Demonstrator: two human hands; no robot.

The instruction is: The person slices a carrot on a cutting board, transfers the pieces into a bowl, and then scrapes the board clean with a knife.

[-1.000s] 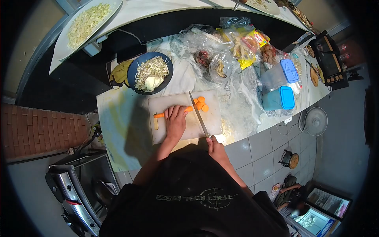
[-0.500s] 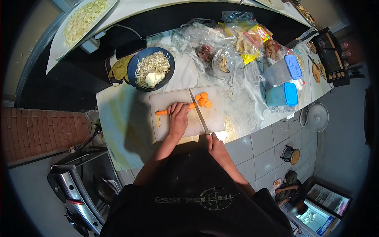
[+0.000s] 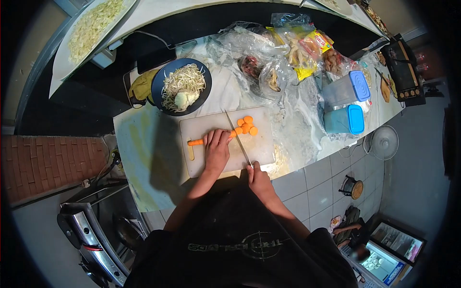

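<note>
My left hand [image 3: 217, 151] presses down on a carrot [image 3: 196, 142], its fingers wrapped over the thicker end. The carrot lies across a white cutting board [image 3: 201, 163]. In my right hand [image 3: 259, 178] is the handle of a long knife [image 3: 240, 143]; the blade rests at the carrot's cut end, just right of my left fingertips. Several orange carrot slices [image 3: 248, 120] lie to the right of the blade. Behind the board, a dark plate [image 3: 201, 98] holds bean sprouts [image 3: 189, 79] and a pale lump.
Clear plastic bags [image 3: 249, 41] with food are at the back of the marble counter [image 3: 302, 137]. Two blue-lidded containers [image 3: 354, 120] stand on the right. A plate of shredded vegetable [image 3: 93, 29] sits on the raised ledge. Another person [image 3: 353, 235] is at the lower right.
The knife has shifted slightly left along with my right hand, and one more slice appears beside the blade. The whole view has shifted a little.
</note>
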